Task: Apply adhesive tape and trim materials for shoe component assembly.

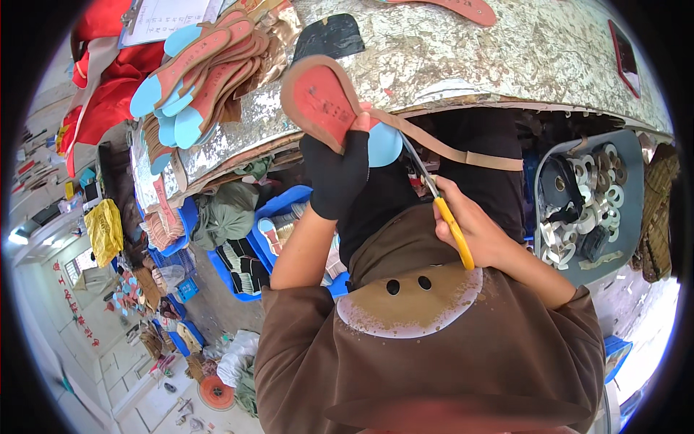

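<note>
Counter (470, 69): chipped, pale and stained, curving past beyond both sets of fingers, cut off above by the picture's edge.
Left fingers (361, 120): gripping the insole, thumb against its red face, otherwise hidden behind it; black covering over palm and wrist.
Right fingers (448, 189): closed around the yellow handles of the scissors (454, 230), partly out of sight at the loops.
Insole (322, 98): red with tan border, raised in the left fingers near the counter's edge; light blue at the end to their right, partly covered by the hand.
Scissors: blades slanting up-left from the right fingers toward the left ones; cannot tell whether touching the strip.
Strip (463, 153): tan, trailing rightward from beside the left fingers, above the right fingers.
Insole pile (217, 65): left of the left fingers, overlapping, lower layers mostly concealed.
Grey bin (636, 195): right of the right fingers, holding heaped rolls (603, 181), bottom ones buried.
Blue crate (293, 195): below the left fingers, partly behind the forearm.
Writing: dark marks on the held insole, too blurred to read; handwritten lines on paper (163, 18), far up-left of the left fingers, cropped above; red wall characters (72, 304), far down-left, small and bent.
</note>
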The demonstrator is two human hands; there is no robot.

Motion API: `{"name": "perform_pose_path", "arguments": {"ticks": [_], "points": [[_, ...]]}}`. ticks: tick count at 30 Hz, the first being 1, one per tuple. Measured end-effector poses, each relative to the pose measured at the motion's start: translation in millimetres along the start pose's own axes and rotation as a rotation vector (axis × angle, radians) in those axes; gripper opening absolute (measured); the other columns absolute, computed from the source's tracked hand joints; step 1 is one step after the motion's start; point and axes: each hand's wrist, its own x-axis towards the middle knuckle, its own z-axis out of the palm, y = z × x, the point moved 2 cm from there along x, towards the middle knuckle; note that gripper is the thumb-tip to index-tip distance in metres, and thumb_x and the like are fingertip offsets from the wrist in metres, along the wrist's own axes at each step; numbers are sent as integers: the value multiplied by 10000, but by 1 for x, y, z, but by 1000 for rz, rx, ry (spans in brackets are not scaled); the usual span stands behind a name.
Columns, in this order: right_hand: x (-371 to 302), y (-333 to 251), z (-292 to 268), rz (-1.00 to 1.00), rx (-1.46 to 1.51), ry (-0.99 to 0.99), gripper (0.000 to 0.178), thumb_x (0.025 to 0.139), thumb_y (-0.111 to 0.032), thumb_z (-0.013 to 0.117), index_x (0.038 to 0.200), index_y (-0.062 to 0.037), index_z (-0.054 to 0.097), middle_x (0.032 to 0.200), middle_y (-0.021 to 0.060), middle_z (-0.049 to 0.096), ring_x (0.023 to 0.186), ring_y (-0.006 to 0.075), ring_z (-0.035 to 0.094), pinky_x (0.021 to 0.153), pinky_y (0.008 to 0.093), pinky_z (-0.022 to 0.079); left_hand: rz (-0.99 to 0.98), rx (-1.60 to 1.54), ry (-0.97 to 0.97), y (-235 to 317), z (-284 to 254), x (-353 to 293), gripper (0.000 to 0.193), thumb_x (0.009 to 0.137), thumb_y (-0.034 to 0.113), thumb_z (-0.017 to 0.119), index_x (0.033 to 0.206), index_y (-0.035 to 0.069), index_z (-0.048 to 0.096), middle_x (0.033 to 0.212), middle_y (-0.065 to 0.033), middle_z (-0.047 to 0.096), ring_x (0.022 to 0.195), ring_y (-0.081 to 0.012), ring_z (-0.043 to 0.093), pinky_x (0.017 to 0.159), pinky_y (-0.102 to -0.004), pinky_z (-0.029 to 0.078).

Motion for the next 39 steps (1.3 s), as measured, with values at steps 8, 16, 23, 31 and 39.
{"name": "perform_pose_path", "arguments": {"ticks": [8, 16, 23, 31, 39], "points": [[6, -6, -10, -24, 126, -1, 698, 976, -494, 489, 1389, 28, 283, 1144, 254, 539, 1088, 383, 550, 954, 404, 416, 483, 278, -167, -7, 11, -21, 275, 804, 15, 673, 1078, 34, 673, 834, -124, 654, 711, -244, 650, 644, -293, 487], [1, -3, -9, -20, 325, -36, 652, 982, -516, 467, 1367, -30, 264, 911, 104, 498, 696, 139, 557, 620, 298, 507, 675, 323, -141, 3, 18, -32, 404, 752, 4, 660, 1155, -1, 628, 836, -137, 640, 649, -232, 628, 548, -277, 487], [-9, -5, -23, 97, 341, -58, 558, 943, -433, 607, 1281, -41, 398, 722, 16, 497, 640, 96, 530, 586, 273, 466, 627, 135, -73, 2, 12, -29, 258, 790, 24, 663, 1046, -4, 661, 810, -154, 655, 650, -256, 639, 572, -293, 503], [-7, -45, -106, -203, -119, 215, 752, 598, -95, 914, 1260, -49, 562, 737, -57, 505, 650, 10, 463, 580, 170, 360, -16, -374, -12, 21, -1, -36, 446, 956, 381, 610, 1058, -53, 608, 1007, -116, 649, 911, -187, 619, 840, -329, 500], [-2, -38, -73, -161, 205, -89, 612, 864, -404, 705, 1272, -47, 421, 841, 29, 541, 754, 113, 483, 686, 272, 408, 193, -28, -41, 13, 1, -34, 446, 964, 408, 589, 1040, -30, 623, 963, -100, 653, 878, -175, 625, 792, -306, 501]]}}
